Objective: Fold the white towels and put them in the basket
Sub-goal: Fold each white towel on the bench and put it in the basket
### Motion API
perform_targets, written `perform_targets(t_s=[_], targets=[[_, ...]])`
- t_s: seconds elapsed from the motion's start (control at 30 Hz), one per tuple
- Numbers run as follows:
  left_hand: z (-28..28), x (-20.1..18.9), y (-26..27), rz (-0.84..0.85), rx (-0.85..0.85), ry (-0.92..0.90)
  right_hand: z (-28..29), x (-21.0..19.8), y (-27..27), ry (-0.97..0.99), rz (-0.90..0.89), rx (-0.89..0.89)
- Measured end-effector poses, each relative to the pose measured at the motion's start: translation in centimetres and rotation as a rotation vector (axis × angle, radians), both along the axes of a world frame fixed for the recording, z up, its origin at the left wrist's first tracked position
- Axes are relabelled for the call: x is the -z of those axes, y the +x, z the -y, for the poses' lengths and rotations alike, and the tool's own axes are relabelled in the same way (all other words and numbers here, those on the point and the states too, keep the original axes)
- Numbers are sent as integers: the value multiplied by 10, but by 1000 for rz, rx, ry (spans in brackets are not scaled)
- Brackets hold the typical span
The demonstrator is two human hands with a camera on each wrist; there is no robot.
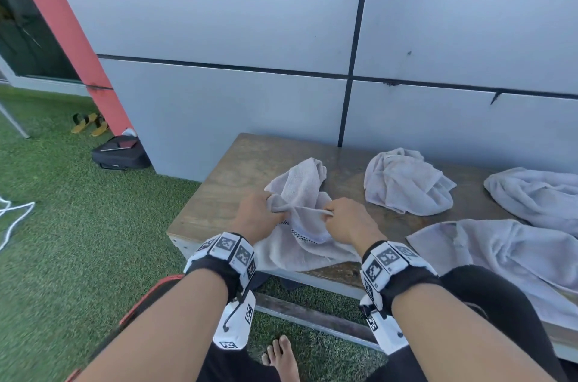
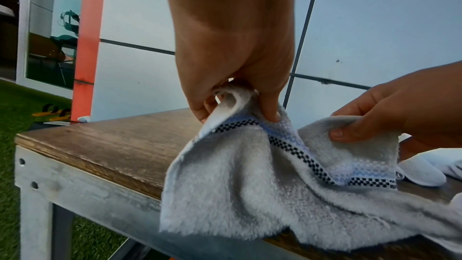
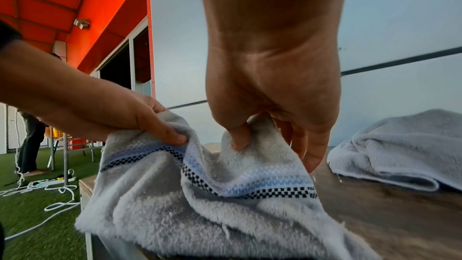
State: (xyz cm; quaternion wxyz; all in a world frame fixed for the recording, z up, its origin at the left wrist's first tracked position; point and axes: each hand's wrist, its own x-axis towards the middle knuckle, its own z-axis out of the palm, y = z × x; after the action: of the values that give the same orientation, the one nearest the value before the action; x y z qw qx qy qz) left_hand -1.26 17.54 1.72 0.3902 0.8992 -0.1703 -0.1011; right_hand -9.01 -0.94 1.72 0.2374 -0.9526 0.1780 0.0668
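Note:
A white towel with a blue and black checked border lies crumpled at the left end of a wooden bench, its near edge hanging over the front. My left hand pinches the towel's bordered edge between thumb and fingers. My right hand pinches the same edge a short way to the right, thumb pressed into the pile. The towel sags between the two hands. No basket is in view.
Three more crumpled white towels lie on the bench: one in the middle, one at the far right, one at the near right. A grey panelled wall backs the bench. Green turf, a black bag, sandals, white rope.

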Motion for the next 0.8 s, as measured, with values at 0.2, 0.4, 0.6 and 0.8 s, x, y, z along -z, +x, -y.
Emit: perform_targets(t_s=[0.2, 0.4, 0.6, 0.8], targets=[[17, 30, 22, -45, 114, 279, 8, 28, 15, 24, -19, -24], [33, 42, 27, 65, 252, 268, 2, 27, 24, 173, 65, -24], [45, 39, 25, -9, 246, 39, 11, 16, 19, 267, 201, 19], [50, 15, 14, 0, 211, -71, 25, -4, 2, 272, 367, 69]])
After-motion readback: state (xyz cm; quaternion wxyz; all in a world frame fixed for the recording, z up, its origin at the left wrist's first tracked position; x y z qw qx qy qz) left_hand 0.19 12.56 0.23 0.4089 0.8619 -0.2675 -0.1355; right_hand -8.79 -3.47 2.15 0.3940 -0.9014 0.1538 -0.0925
